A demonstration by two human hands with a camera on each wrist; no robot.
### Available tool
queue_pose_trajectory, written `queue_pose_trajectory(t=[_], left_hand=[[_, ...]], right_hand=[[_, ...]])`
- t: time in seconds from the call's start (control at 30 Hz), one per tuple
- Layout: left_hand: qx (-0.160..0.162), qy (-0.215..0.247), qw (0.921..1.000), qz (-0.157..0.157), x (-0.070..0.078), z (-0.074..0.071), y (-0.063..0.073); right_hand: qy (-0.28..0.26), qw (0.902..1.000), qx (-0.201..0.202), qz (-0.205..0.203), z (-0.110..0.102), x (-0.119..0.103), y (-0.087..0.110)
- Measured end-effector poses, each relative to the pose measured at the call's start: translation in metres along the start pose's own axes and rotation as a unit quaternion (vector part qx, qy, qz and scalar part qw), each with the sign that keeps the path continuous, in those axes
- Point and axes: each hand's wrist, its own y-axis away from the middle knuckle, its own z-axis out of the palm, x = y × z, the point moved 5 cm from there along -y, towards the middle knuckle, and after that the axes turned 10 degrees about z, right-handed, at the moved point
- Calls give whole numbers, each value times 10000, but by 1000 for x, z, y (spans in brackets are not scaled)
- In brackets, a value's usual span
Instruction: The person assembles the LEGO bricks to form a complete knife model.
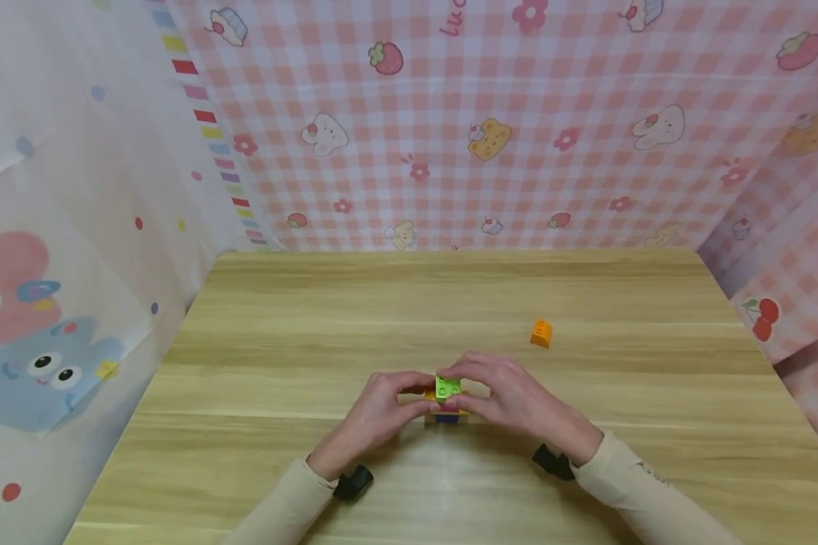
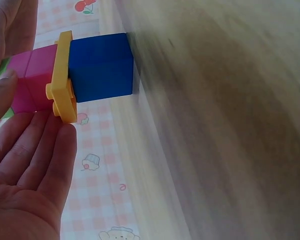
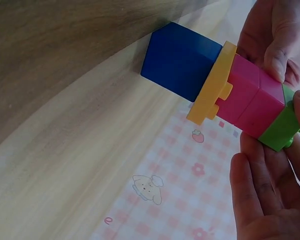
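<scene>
Block tower (image 2: 62, 75) is standing on the tabletop (image 1: 313, 333), left hand (image 1: 382, 409) pinching pink blocks (image 3: 252, 97), right hand (image 1: 507, 390) gripping the green block (image 1: 448, 388) (seemingly seating it); the next move is likely needing even pressing.

I can see a toy-brick tower (image 3: 217, 82) standing on the wooden bench (image 3: 65, 125): a blue brick (image 3: 180, 62) at its foot, then a yellow plate (image 3: 213, 85) jutting out past it, two pink bricks (image 3: 265, 105), and a green brick (image 3: 280, 129) on top. The person's right hand (image 3: 270, 200) pinches the green brick; opposite, the left hand (image 3: 277, 40) has its thumb against the upper pink one. Pink gingham cloth (image 3: 177, 155) shows beyond.
</scene>
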Motion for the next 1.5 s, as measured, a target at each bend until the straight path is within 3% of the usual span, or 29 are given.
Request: queue_pose_trajectory(t=[0.27,0.5,0.63,0.83,1.0,1.27,1.5], left_hand=[[-15,197,9998,27,-1,2,0],[-47,231,9996,-151,-2,5,1],[52,347,9991,-247,-1,3,0],[219,299,9993,-78,3,0,-3],[250,203,9995,41,5,0,-5],[234,310,9992,-12,5,2,-4],[345,432,9984,150,6,2,-4]], right_hand=[[75,9996,-185,194,-2,1,4],[156,9932,-301,1113,-12,17,18],[387,9898,-28,1368,-23,37,25],[773,9820,555,1632,-48,73,33],[901,9763,653,1857,-62,97,35],[927,9675,96,2353,-72,124,30],[860,9586,-430,2682,-74,143,24]])
